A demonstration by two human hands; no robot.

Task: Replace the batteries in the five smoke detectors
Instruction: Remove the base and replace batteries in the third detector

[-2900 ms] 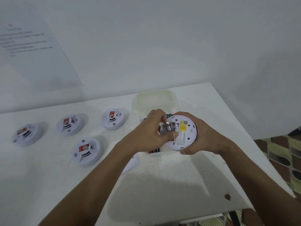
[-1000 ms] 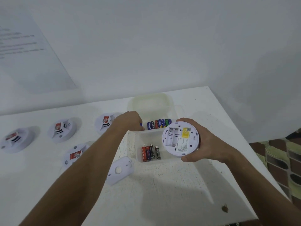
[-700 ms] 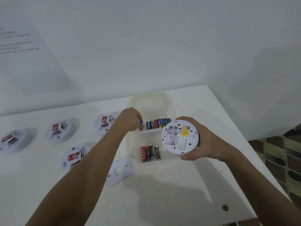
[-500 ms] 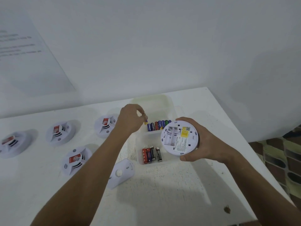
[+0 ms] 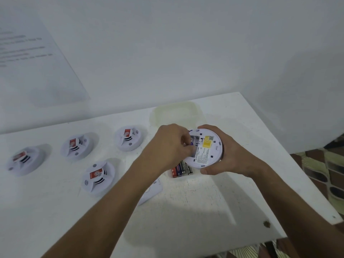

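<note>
Your right hand grips the open smoke detector by its rim, underside up, above the clear battery box near the table's far right corner. Your left hand is pinched shut at the battery bay on the detector's left side; a sliver of blue there suggests a fresh cell, but I cannot tell for sure. The bay's slots run away from you, so the cell's long axis should lie along them, and your left hand is the nearer one to press it home. Used batteries lie in the box just below the detector. Four closed detectors wait toward the left edge, and the removed backplate lies beneath your left forearm.
</note>
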